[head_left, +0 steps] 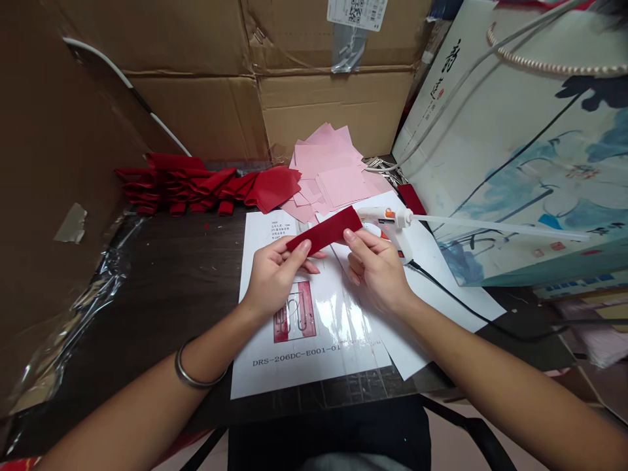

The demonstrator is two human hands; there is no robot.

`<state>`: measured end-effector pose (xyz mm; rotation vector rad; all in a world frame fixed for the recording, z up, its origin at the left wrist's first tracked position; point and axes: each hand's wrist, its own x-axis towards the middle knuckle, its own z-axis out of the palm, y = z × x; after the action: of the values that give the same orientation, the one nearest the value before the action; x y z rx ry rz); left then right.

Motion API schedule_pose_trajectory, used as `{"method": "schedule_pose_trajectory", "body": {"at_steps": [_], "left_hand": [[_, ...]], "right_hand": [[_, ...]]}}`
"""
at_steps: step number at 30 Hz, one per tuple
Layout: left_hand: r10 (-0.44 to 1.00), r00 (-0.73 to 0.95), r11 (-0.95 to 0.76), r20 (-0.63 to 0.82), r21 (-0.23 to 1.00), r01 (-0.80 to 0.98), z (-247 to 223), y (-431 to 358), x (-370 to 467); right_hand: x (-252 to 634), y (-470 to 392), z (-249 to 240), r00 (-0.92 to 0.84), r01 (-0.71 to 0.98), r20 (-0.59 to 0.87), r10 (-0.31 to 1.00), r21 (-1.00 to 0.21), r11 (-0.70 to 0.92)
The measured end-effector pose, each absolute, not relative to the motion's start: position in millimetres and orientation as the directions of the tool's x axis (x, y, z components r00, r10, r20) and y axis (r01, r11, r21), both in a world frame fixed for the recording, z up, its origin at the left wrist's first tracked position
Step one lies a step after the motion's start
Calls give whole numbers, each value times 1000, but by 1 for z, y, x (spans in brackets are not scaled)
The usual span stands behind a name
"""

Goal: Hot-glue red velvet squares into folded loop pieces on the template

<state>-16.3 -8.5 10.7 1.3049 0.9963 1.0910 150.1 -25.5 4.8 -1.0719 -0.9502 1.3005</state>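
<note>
A dark red fabric strip (pixel 326 230) is stretched between my two hands above the printed sheets. My left hand (pixel 279 268) pinches its left end, thumb on top. At the strip's right end, my right hand (pixel 375 265) grips it between thumb and fingers. Just behind my right hand lies a white glue gun (pixel 392 222) with a glue stick (pixel 500 226) out of its back. Beneath my hands is a printed sheet (pixel 260 327) with a picture of a red piece and clips. Folded red pieces (pixel 186 186) lie in a row at the back left.
Pink paper squares (pixel 338 167) are piled behind the strip, beside metal clips (pixel 387 171). Cardboard boxes (pixel 333 108) wall off the back and left. A large patterned bag (pixel 530 163) stands at the right. A black cable (pixel 456 297) crosses the dark table (pixel 196 261) at right.
</note>
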Motion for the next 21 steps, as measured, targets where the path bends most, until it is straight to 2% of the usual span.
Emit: {"method": "schedule_pose_trajectory", "body": {"at_steps": [4, 12, 21], "left_hand": [[960, 272, -52, 72, 996, -78, 9, -10, -20], [951, 245, -204, 191, 979, 28, 8, -9, -18], [972, 143, -197, 188, 979, 55, 10, -8, -15]], "right_hand": [[153, -27, 5, 43, -227, -21, 999, -974, -11], [150, -35, 3, -263, -10, 44, 964, -999, 43], [145, -33, 5, -167, -72, -35, 985, -996, -48]]}}
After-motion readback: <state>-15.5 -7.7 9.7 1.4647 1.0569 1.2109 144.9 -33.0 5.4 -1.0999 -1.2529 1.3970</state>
